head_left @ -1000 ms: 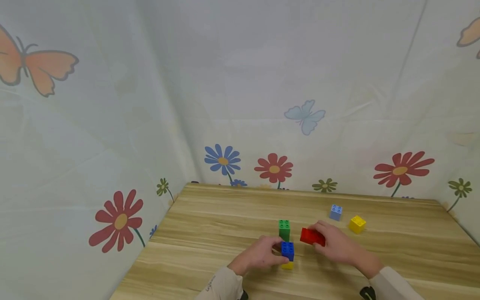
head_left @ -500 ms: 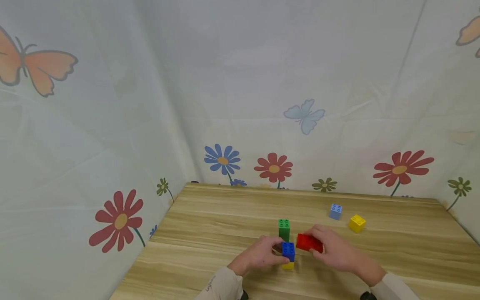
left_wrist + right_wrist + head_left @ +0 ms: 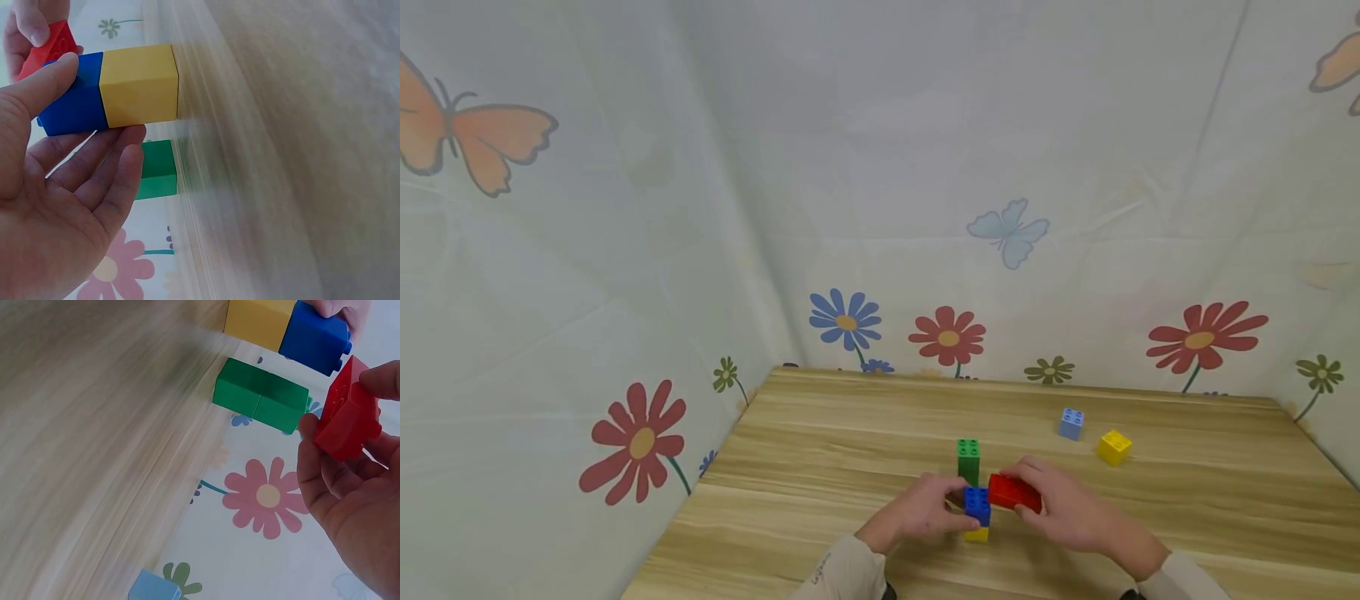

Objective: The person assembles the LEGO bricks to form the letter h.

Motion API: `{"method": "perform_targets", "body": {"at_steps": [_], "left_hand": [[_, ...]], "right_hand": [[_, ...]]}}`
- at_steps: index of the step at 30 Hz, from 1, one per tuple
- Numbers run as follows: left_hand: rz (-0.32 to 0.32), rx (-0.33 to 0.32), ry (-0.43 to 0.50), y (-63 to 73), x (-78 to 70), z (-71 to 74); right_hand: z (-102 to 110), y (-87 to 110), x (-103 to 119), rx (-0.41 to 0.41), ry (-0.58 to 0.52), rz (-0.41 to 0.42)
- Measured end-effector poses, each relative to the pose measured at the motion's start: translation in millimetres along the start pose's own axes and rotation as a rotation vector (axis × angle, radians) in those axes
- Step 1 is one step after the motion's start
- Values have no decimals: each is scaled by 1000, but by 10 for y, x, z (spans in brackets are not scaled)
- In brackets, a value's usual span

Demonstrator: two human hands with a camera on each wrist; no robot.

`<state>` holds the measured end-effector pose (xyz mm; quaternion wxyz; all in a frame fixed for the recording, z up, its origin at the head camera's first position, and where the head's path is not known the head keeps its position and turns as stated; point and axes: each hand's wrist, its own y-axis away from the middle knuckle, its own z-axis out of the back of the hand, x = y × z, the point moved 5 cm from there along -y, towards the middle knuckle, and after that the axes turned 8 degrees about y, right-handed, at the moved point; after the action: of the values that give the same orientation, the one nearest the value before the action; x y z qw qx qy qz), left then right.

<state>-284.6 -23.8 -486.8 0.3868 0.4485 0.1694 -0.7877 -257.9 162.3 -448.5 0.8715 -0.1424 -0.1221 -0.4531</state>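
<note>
My left hand [image 3: 925, 507] grips a blue brick [image 3: 74, 94] between thumb and fingers. Under that brick is a yellow brick [image 3: 139, 86], and the pair stands upright on the table. A longer red brick [image 3: 1015, 492] is pinched in my right hand [image 3: 1071, 510]. It tilts in the air, its left end right at the top edge of the blue brick in the head view. Just behind the stack rises a tower of two green bricks [image 3: 261, 395], standing apart from both hands. The right wrist view shows the red brick's hollow underside turned partly toward the blue studs.
Farther back on the right of the wooden table [image 3: 850, 417] sit a light blue brick [image 3: 1072, 424] and a loose yellow brick [image 3: 1114, 447]. A pale cloth [image 3: 880, 167] printed with flowers and butterflies hangs behind and to the left.
My right hand has brought the red brick left and toward me, from beside the green tower to the blue brick's edge. The left hand keeps its grip with hardly any movement.
</note>
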Motion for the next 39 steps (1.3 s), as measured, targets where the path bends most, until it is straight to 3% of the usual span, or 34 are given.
{"method": "perform_targets", "body": {"at_steps": [15, 24, 33, 39], "left_hand": [[-22, 2, 21, 1, -11, -11], [-40, 5, 17, -2, -18, -7], [-58, 4, 10, -12, 2, -9], [-78, 8, 11, -10, -6, -17]], "right_hand": [[16, -7, 172, -9, -109, 109], [-35, -44, 172, -8, -105, 80], [-47, -73, 174, -84, -58, 161], [-62, -94, 190, -71, -65, 162]]}}
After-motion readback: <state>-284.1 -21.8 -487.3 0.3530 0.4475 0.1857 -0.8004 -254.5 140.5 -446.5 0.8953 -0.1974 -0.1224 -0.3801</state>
